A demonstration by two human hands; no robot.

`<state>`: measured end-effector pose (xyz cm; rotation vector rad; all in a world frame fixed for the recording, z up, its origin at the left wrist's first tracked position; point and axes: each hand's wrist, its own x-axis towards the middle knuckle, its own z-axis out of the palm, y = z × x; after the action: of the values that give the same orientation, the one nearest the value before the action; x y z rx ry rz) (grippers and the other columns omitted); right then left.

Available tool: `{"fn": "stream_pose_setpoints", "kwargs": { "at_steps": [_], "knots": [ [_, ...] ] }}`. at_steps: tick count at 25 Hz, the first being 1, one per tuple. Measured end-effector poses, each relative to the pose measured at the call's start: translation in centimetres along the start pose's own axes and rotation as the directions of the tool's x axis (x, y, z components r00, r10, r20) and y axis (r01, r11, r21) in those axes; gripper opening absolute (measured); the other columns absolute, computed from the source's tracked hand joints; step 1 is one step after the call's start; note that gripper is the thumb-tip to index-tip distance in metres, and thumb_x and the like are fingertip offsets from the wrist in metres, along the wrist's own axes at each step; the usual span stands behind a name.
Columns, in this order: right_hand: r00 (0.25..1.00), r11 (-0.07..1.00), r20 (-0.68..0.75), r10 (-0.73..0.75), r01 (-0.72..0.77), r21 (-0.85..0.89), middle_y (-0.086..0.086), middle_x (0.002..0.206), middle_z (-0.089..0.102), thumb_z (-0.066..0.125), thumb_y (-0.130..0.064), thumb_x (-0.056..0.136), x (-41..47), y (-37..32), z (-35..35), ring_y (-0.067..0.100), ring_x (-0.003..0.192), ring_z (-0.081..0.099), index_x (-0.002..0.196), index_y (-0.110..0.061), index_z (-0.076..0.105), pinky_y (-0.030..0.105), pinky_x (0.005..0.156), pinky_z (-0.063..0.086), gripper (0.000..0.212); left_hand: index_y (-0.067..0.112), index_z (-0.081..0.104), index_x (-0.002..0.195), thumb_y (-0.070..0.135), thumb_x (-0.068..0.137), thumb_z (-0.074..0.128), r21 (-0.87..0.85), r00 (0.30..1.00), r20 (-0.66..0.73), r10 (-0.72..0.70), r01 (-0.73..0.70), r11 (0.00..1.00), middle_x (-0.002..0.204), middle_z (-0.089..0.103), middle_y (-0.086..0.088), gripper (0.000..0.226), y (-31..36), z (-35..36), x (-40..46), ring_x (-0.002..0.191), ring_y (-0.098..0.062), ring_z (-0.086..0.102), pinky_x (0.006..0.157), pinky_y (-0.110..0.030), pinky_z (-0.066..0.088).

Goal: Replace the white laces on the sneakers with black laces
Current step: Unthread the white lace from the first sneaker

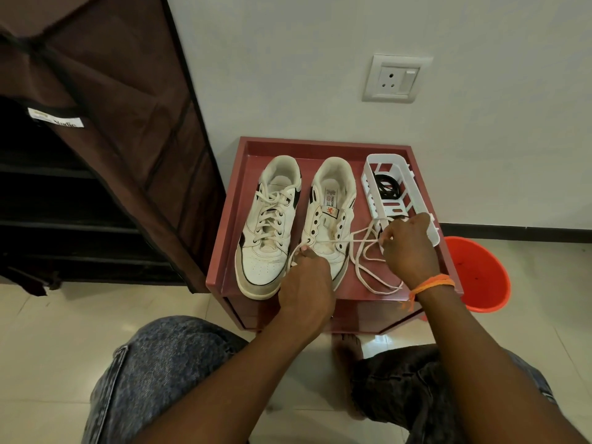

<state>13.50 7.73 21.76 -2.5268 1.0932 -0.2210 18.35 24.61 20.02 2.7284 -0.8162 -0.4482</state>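
Two black laces (387, 186) fill the white basket (413, 200); right hand (408, 248) pinches white lace (362, 241), left hand (307, 283) grips sneaker (330, 219).

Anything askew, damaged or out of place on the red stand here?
Nothing stands out. The right sneaker is mostly unlaced, its white lace trailing loose on the red stand, which fits the task. The black laces sit coiled in the white basket.

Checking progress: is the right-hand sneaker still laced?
Mostly unlaced. The right sneaker shows empty upper eyelets; its white lace stays threaded only at the lowest eyelets, pulled sideways by the right hand.
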Motion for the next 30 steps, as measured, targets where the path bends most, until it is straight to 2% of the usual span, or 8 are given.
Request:
{"fn": "stream_pose_setpoints", "kwargs": {
  "at_steps": [5,8,13,18,22,25,28,30],
  "knots": [
    [0.947,0.94,-0.022,-0.321,0.322,0.109,0.01,0.115,0.038,0.062,-0.009,0.086,-1.5,-4.5,4.3,0.026,0.077,0.058,0.098,-0.013,0.069,0.035,0.069,0.052,0.015,-0.006,0.032,0.143,0.012,0.096,0.052,-0.035,0.999,-0.037,-0.021,0.019,0.999,0.13,0.057,-0.016,0.055,0.2,-0.4,0.1,0.112,-0.03,0.063,0.088,-0.038,0.051],
    [0.954,0.953,0.023,-0.299,0.297,0.069,0.008,0.114,0.037,0.058,-0.008,0.086,-1.6,-5.4,5.9,0.032,0.077,0.056,0.09,-0.009,0.062,0.036,0.065,0.049,0.006,0.0,0.05,0.131,0.015,0.096,0.052,-0.05,0.999,-0.048,-0.01,0.008,0.999,0.122,0.062,-0.012,0.037,0.3,-0.8,-0.1,0.106,-0.028,0.065,0.084,-0.036,0.052],
    [0.98,0.982,-0.073,-0.184,0.187,0.037,0.007,0.111,0.032,0.059,0.002,0.08,-1.1,-3.7,3.5,0.027,0.07,0.054,0.085,-0.011,0.065,0.042,0.062,0.054,0.015,-0.002,0.05,0.127,0.008,0.093,0.053,-0.033,0.999,-0.039,-0.032,0.031,0.999,0.123,0.059,-0.015,0.036,0.6,-1.7,-0.6,0.112,-0.031,0.061,0.086,-0.038,0.051],
    [0.992,0.998,-0.12,-0.03,0.036,0.044,0.016,0.118,0.036,0.058,-0.006,0.087,-0.7,-2.2,2.0,0.028,0.07,0.055,0.085,-0.002,0.068,0.044,0.071,0.056,0.011,0.001,0.053,0.125,0.007,0.096,0.052,0.05,0.998,-0.049,-0.025,0.028,0.998,0.124,0.059,-0.014,0.03,0.7,-2.0,-0.7,0.114,-0.03,0.06,0.088,-0.038,0.05],
    [0.985,0.987,-0.089,-0.146,0.151,0.05,0.012,0.117,0.035,0.056,-0.002,0.084,-1.2,-3.6,3.0,0.032,0.062,0.057,0.095,-0.006,0.063,0.044,0.062,0.054,0.014,0.003,0.05,0.13,0.013,0.101,0.049,0.131,0.996,-0.073,-0.043,0.052,0.99,0.125,0.059,-0.011,0.031,0.6,-1.4,-0.1,0.112,-0.028,0.063,0.085,-0.037,0.051],
    [0.934,0.933,-0.012,-0.357,0.357,0.044,0.012,0.131,0.035,0.06,-0.009,0.085,-2.1,-4.6,4.0,0.034,0.07,0.061,0.108,-0.014,0.064,0.04,0.059,0.051,0.023,0.004,0.054,0.124,0.014,0.096,0.055,0.127,0.99,-0.116,-0.08,0.095,0.987,0.105,0.07,-0.01,0.029,0.6,-0.5,-0.5,0.094,-0.025,0.071,0.071,-0.034,0.054],
    [0.918,0.92,0.07,-0.39,0.387,0.061,0.009,0.137,0.034,0.069,-0.03,0.084,-2.2,-5.0,4.7,0.03,0.072,0.06,0.098,-0.016,0.067,0.033,0.061,0.046,0.02,0.001,0.073,0.106,0.015,0.07,0.081,0.167,0.998,-0.04,-0.051,0.057,0.984,0.07,0.07,-0.014,0.039,0.9,0.0,-1.3,0.048,-0.021,0.066,0.041,-0.025,0.048],
    [0.932,0.938,0.107,-0.346,0.346,0.021,0.009,0.134,0.032,0.071,-0.026,0.082,-1.5,-4.6,5.0,0.03,0.075,0.062,0.091,-0.015,0.065,0.035,0.064,0.05,0.016,0.0,0.062,0.126,0.016,0.077,0.076,0.165,1.0,-0.001,-0.018,0.018,0.986,0.096,0.069,-0.027,0.054,1.1,0.7,-1.9,0.058,-0.028,0.07,0.049,-0.03,0.053]
  ]
}}
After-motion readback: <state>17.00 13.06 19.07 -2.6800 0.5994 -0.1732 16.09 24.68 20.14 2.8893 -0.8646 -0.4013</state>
